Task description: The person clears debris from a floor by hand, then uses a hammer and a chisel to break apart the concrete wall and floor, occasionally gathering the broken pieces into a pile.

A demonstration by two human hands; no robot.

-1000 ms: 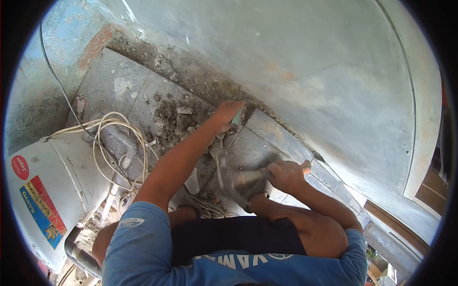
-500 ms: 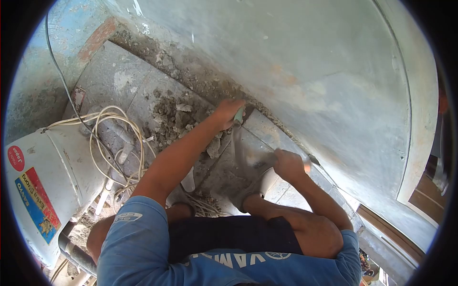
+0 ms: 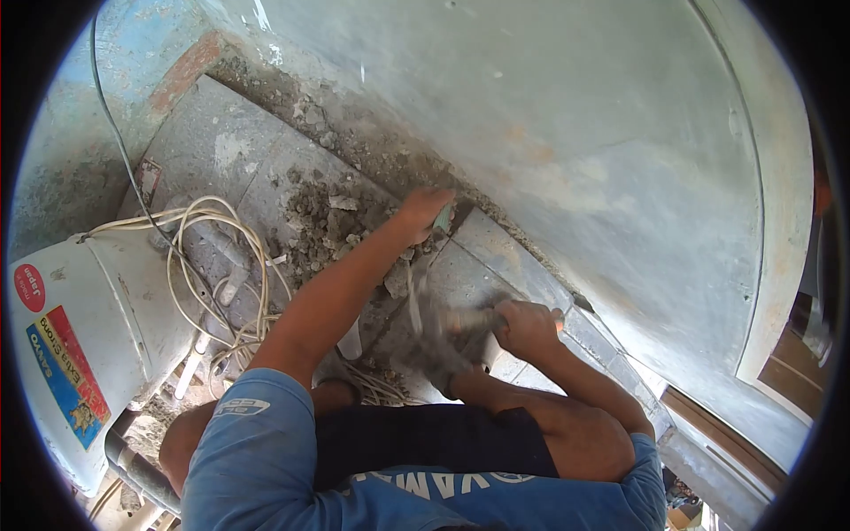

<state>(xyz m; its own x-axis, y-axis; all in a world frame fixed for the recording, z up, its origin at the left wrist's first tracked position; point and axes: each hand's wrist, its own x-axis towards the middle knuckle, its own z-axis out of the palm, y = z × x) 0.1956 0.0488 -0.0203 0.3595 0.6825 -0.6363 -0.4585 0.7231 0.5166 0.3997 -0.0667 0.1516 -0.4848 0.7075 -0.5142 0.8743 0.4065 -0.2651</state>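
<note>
Where wall (image 3: 575,133) meets tiled floor (image 3: 230,150), the left hand (image 3: 423,211) is wrapped round a green chisel (image 3: 443,219) slanting into the joint, while the right hand (image 3: 524,326), fisted on a blurred hammer (image 3: 460,320), sits nearer the body, hammer head pointing left.

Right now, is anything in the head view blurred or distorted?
Head view: the hammer in the right hand is smeared by motion blur; the left hand and its chisel look fairly sharp; fisheye bends the wall edges and blackens the corners; daylight is even, no glare.
</note>
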